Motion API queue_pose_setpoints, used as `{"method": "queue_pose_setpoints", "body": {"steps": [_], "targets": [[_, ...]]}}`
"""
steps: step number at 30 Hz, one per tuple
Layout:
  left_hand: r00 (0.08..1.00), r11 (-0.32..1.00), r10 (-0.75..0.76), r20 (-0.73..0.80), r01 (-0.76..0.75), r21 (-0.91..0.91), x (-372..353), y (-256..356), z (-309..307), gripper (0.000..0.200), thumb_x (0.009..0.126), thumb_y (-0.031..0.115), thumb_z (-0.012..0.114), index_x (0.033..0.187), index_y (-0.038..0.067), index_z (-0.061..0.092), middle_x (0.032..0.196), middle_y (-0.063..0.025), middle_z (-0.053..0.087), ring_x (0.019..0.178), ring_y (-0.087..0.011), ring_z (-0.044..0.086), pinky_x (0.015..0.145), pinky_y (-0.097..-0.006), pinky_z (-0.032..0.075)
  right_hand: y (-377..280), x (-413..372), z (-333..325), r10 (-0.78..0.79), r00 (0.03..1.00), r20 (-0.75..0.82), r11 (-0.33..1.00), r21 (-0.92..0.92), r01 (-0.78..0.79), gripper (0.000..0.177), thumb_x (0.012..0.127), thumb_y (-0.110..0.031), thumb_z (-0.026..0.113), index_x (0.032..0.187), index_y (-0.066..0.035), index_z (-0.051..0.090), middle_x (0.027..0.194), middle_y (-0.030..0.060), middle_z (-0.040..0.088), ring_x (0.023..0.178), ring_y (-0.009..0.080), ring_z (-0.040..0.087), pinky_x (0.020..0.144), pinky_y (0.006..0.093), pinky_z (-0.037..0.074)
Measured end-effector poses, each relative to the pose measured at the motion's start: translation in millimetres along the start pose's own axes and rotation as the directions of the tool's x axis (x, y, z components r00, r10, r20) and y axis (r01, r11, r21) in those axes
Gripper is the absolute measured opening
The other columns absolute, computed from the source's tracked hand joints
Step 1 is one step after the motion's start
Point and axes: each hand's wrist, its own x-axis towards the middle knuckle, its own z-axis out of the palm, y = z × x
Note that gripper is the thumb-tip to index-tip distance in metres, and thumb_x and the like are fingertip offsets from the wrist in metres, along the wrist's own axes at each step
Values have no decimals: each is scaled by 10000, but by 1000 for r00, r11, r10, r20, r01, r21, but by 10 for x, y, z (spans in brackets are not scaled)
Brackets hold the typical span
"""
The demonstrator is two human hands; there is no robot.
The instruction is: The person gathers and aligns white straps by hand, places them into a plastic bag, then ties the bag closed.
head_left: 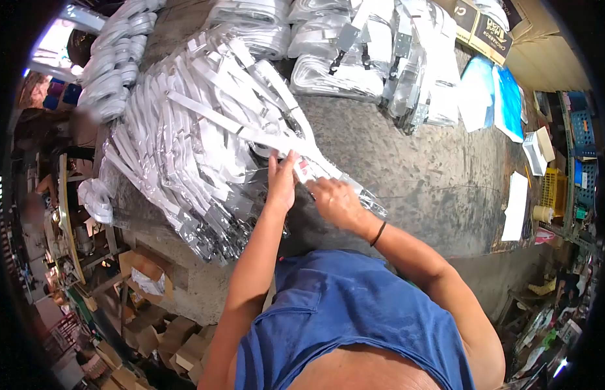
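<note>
A long white strap in clear plastic runs slantwise across the front of a pile, with a small red-marked label near its lower end. My left hand grips the strap from its left side, thumb and fingers closed at its edge. Just to the right, my right hand is curled over the strap's lower end, its fingertips partly hidden. The clear plastic end sticks out beyond my right hand. Beside my left hand spreads a large heap of similar plastic-wrapped white straps with dark ends.
Bundled straps lie along the back of the dark worktable. Blue and white packs, a cardboard box and a white sheet are at the right. Coiled rolls line the far left; cartons stand on the floor.
</note>
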Motion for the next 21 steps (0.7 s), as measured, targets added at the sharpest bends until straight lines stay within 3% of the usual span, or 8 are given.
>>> {"method": "queue_pose_setpoints", "body": {"steps": [2, 4, 5, 7, 9, 13, 19, 21], "targets": [[1000, 999, -30, 11, 30, -29, 30, 111, -13, 606, 928, 247, 554, 1429, 191, 216, 1117, -139, 566, 762, -185, 613, 594, -294, 508, -87, 29, -131, -33, 998, 59, 998, 53, 30, 275, 798, -219, 623, 1030, -71, 618, 857, 133, 612, 789, 304, 635, 665, 417, 511], [998, 997, 25, 51, -21, -72, -58, 278, -27, 580, 946, 213, 492, 1443, 243, 195, 1091, -147, 586, 668, -145, 574, 505, -252, 467, -130, 56, -274, -96, 979, 181, 908, 419, 12, 271, 809, -249, 634, 1008, -65, 629, 891, 140, 619, 809, 339, 632, 682, 427, 514], [995, 992, 58, 84, -48, -120, -117, 341, -67, 545, 956, 229, 486, 1437, 238, 230, 1098, -143, 591, 621, -114, 532, 465, -219, 410, -48, 65, -236, -90, 979, 182, 907, 421, 5, 271, 809, -249, 634, 1008, -65, 629, 891, 140, 619, 809, 339, 632, 682, 427, 514], [988, 982, 89, 124, -66, -177, -199, 437, -235, 504, 966, 267, 476, 1426, 236, 274, 1092, -149, 595, 584, -96, 490, 435, -205, 363, 288, 83, -56, 219, 971, -92, 910, 380, -169, 332, 796, -269, 663, 1054, -66, 608, 921, 150, 603, 845, 369, 606, 706, 445, 505], [951, 960, 126, 284, -45, -275, -243, 510, -464, 495, 981, 402, 409, 1430, 244, 276, 1116, -174, 588, 567, -102, 466, 421, -209, 348, 586, 77, 151, 372, 926, -59, 920, 156, -360, 408, 772, -232, 692, 1129, -63, 588, 1019, 155, 588, 978, 363, 561, 800, 431, 481], [887, 901, 252, 388, -68, -428, -408, 722, -546, 630, 901, 629, 366, 1439, 324, 245, 1175, -259, 555, 587, -179, 523, 432, -244, 386, 660, 200, 318, 423, 906, 7, 901, 103, -422, 431, 744, -258, 715, 1107, -61, 592, 1084, 167, 549, 1043, 364, 516, 854, 436, 454], [907, 872, 251, 339, -59, -487, -483, 731, -595, 608, 868, 639, 435, 1332, 246, 409, 1156, -289, 561, 706, -284, 620, 526, -357, 509, 691, 394, 505, 505, 861, 61, 856, 97, -508, 420, 714, -271, 734, 1042, -49, 593, 1057, 171, 542, 1024, 366, 517, 849, 438, 454], [905, 858, 267, 331, -67, -510, -507, 733, -626, 576, 871, 617, 457, 1307, 242, 435, 1180, -295, 542, 726, -291, 628, 537, -365, 519, 779, 421, 524, 507, 857, 96, 842, 160, -516, 475, 707, -357, 735, 1043, -58, 582, 1087, 179, 543, 1024, 376, 521, 817, 474, 464]]}}
